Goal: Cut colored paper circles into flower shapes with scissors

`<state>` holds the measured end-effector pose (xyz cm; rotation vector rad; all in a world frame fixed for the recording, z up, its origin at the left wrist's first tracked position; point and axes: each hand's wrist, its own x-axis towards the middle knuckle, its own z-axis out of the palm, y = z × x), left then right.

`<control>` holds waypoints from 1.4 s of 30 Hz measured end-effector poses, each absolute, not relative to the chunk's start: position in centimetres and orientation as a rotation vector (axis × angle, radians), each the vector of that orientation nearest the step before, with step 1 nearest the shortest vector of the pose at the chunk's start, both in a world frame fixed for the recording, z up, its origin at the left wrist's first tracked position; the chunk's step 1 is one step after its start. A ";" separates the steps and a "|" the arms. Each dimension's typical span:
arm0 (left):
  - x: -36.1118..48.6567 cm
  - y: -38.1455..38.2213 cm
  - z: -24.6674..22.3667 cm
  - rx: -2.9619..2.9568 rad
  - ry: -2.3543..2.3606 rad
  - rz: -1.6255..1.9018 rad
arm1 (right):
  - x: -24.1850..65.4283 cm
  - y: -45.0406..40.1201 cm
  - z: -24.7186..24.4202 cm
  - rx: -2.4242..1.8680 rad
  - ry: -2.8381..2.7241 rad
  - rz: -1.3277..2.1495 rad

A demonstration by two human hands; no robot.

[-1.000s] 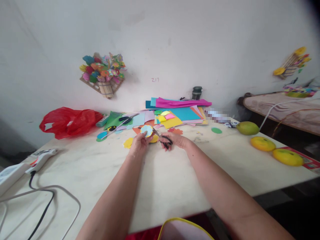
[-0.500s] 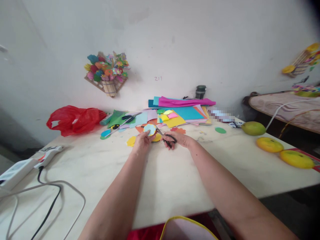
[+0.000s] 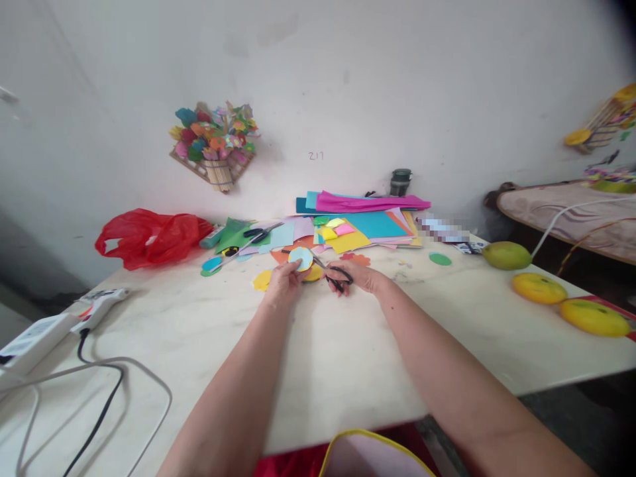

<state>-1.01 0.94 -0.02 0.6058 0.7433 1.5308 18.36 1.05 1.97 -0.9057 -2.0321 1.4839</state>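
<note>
Between the fingers of my left hand (image 3: pixel 285 279) is a light blue paper disc (image 3: pixel 301 258) with a yellow edge showing around it. My right hand (image 3: pixel 360 274) grips black-handled scissors (image 3: pixel 340 274), whose blades point left and meet the disc's right side. Whether the blades are parted I cannot tell. Yellow paper pieces (image 3: pixel 262 280) lie on the table to the left of my left hand, and another yellow piece (image 3: pixel 314 272) shows beneath the disc. Just beyond my right hand rests an orange scalloped paper shape (image 3: pixel 356 259).
Coloured paper sheets (image 3: pixel 382 225) are stacked at the back, with a second pair of scissors (image 3: pixel 256 234) on the left of them. A red plastic bag (image 3: pixel 149 240) is at the back left. Power strips (image 3: pixel 99 310) and cables occupy the left; yellow-green mangoes (image 3: pixel 539 288) line the right edge.
The whole view has shifted very slightly. Both hands keep nearly the same position, and the disc appears turned a little against the scissors.
</note>
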 end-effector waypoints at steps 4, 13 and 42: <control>-1.0 0.8 0.1 0.615 0.743 1.541 | 18.3 1.1 1.9 -0.901 -2.043 1.481; -0.9 0.8 0.1 0.617 0.763 1.533 | 18.2 0.9 2.2 -0.939 -2.019 1.484; -1.0 0.7 0.1 0.693 0.741 1.482 | 18.8 1.3 1.9 -0.877 -2.022 1.506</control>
